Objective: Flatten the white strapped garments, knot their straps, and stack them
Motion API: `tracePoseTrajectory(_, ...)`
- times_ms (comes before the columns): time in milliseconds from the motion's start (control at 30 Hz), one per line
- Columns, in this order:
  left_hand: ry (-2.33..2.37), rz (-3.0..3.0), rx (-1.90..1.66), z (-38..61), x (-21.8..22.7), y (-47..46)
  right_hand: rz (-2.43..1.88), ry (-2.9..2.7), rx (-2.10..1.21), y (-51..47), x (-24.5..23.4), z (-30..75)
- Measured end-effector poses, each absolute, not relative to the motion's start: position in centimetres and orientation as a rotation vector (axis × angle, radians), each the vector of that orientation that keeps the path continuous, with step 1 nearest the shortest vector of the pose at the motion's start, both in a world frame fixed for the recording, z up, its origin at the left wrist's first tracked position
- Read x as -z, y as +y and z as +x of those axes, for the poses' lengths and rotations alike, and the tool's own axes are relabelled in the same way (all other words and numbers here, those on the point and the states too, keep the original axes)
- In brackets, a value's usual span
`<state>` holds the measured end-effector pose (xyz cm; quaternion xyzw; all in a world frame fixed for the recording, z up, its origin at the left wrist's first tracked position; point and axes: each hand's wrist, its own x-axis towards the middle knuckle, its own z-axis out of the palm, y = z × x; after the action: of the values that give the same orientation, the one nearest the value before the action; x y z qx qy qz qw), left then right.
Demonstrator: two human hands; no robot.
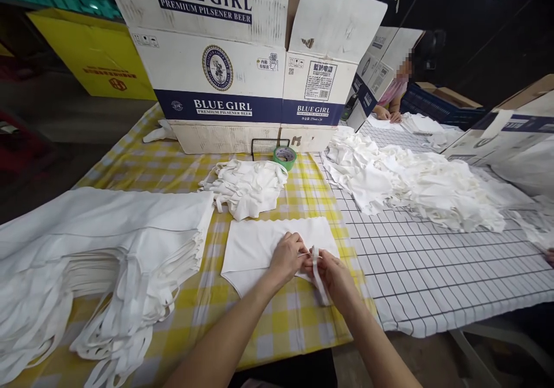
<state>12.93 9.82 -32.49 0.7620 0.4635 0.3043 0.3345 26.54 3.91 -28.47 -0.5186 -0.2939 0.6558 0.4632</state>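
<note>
Over white cloth, the right hand pinches a strap, the left hand something thin and hard to make out.

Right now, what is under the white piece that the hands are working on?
The yellow-checked tablecloth shows around the white piece; what lies directly beneath it is covered and cannot be seen.

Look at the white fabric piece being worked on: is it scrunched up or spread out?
Mostly spread out: the white fabric piece lies nearly smooth on the yellow checked tablecloth.
</note>
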Motion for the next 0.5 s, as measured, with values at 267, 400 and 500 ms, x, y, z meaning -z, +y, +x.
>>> tracePoseTrajectory(267, 1.224, 2.004, -0.793, 13.0, 32.4, 9.6, -1.244, -0.508, -1.726, -0.1, 27.3, 29.1)
tracePoseTrajectory(400, 1.235, 2.037, -0.808, 13.1, 32.6, 9.5, -1.360, -0.479, -1.734, -2.7, 28.1, 30.0)
tracePoseTrajectory(500, 1.230, 2.067, -0.761, 13.0, 32.3, 9.4, -1.503, -0.665, -1.645, -4.7, 28.1, 31.0)
